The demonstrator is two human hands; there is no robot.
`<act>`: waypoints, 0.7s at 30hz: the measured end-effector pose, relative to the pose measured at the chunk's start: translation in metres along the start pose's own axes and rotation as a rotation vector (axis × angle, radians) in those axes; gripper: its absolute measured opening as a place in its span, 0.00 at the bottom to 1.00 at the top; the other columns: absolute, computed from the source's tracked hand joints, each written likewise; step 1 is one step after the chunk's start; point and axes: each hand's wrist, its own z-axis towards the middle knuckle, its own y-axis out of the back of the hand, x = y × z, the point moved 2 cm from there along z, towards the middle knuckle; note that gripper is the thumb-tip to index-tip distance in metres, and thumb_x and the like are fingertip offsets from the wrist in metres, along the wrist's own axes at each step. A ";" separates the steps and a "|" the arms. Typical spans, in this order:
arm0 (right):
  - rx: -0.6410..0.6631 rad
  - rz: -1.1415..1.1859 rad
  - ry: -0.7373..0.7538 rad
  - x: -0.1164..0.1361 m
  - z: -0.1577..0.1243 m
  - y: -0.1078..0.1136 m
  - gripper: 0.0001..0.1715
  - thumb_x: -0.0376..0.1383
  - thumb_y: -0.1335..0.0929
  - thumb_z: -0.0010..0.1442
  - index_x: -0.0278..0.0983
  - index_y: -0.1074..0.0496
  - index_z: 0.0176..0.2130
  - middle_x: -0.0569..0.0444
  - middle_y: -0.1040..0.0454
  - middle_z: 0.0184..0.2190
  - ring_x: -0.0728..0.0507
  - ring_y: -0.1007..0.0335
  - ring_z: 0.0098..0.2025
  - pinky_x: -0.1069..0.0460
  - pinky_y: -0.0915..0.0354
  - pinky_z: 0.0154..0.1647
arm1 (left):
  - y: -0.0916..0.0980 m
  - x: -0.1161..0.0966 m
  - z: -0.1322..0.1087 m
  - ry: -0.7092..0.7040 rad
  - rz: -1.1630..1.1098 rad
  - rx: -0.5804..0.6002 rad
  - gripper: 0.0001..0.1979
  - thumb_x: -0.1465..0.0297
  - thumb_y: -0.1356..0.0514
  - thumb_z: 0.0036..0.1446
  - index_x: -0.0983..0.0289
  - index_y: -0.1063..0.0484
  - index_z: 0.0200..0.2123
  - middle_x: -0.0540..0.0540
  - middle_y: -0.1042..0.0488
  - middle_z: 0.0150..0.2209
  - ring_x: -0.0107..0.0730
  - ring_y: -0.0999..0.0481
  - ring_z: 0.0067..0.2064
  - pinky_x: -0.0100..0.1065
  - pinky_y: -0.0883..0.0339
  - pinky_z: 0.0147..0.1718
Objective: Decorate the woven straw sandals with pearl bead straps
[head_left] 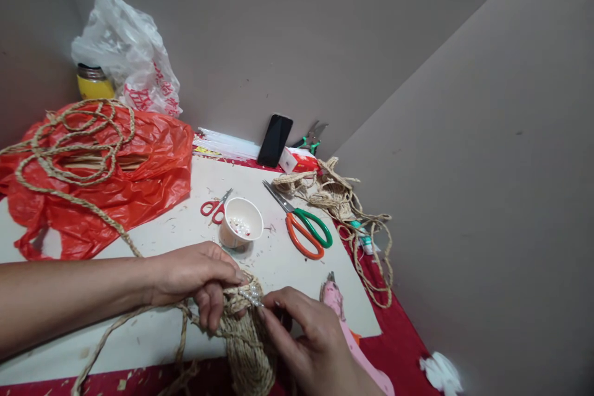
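Observation:
My left hand (211, 281) is closed on the upper end of a long woven straw piece (250, 352), which looks like a slipper. On its top sits a small cluster of white pearl beads (250, 294). From the right, my right hand (301, 334) pinches at the edge of these beads with thumb and forefinger. A braided straw cord (109, 328) trails off to the left below my left wrist. Just beyond my hands stands a paper cup (229, 238) holding loose white beads. To the right of my right hand lies a pink glue gun (334, 300).
Small red scissors (211, 205) lie by the cup, with large orange-and-green scissors (306, 232) to its right. A red plastic bag (158, 192) bears coiled straw cord (69, 176). More straw work (336, 198), a phone (275, 140) and pliers (312, 138) are at the back.

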 end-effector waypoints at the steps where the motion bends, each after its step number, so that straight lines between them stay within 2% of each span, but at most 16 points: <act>1: 0.004 -0.001 0.002 0.000 0.000 0.000 0.08 0.28 0.36 0.61 0.38 0.29 0.33 0.56 0.26 0.24 0.49 0.30 0.24 0.56 0.37 0.28 | 0.000 0.000 0.000 0.000 0.007 0.003 0.15 0.62 0.38 0.48 0.71 0.25 0.30 0.60 0.21 0.26 0.27 0.26 0.16 0.22 0.38 0.12; 3: 0.004 0.001 0.010 -0.002 0.000 -0.001 0.07 0.28 0.36 0.61 0.38 0.30 0.33 0.56 0.26 0.24 0.49 0.30 0.25 0.56 0.37 0.28 | 0.001 0.002 0.000 0.001 0.008 0.004 0.15 0.63 0.36 0.46 0.70 0.24 0.31 0.58 0.21 0.25 0.27 0.26 0.16 0.22 0.38 0.13; 8: 0.018 -0.002 0.011 -0.005 0.000 -0.004 0.07 0.28 0.36 0.61 0.37 0.30 0.34 0.55 0.26 0.25 0.49 0.30 0.26 0.56 0.37 0.28 | 0.004 0.006 0.001 0.013 0.037 0.005 0.16 0.60 0.34 0.47 0.68 0.25 0.32 0.52 0.27 0.15 0.28 0.29 0.15 0.24 0.39 0.14; 17: 0.032 0.001 0.007 -0.004 0.001 -0.003 0.07 0.28 0.36 0.61 0.37 0.29 0.33 0.55 0.26 0.25 0.49 0.30 0.26 0.56 0.37 0.28 | -0.001 0.002 -0.002 0.011 0.103 0.009 0.22 0.51 0.37 0.50 0.67 0.26 0.28 0.51 0.29 0.12 0.24 0.33 0.13 0.23 0.44 0.14; 21: 0.033 0.007 0.004 -0.003 0.002 -0.003 0.07 0.28 0.36 0.61 0.37 0.29 0.33 0.55 0.27 0.25 0.49 0.31 0.25 0.56 0.38 0.27 | -0.001 0.002 -0.002 0.006 0.092 0.002 0.20 0.56 0.32 0.44 0.67 0.26 0.30 0.49 0.28 0.15 0.25 0.30 0.15 0.23 0.43 0.14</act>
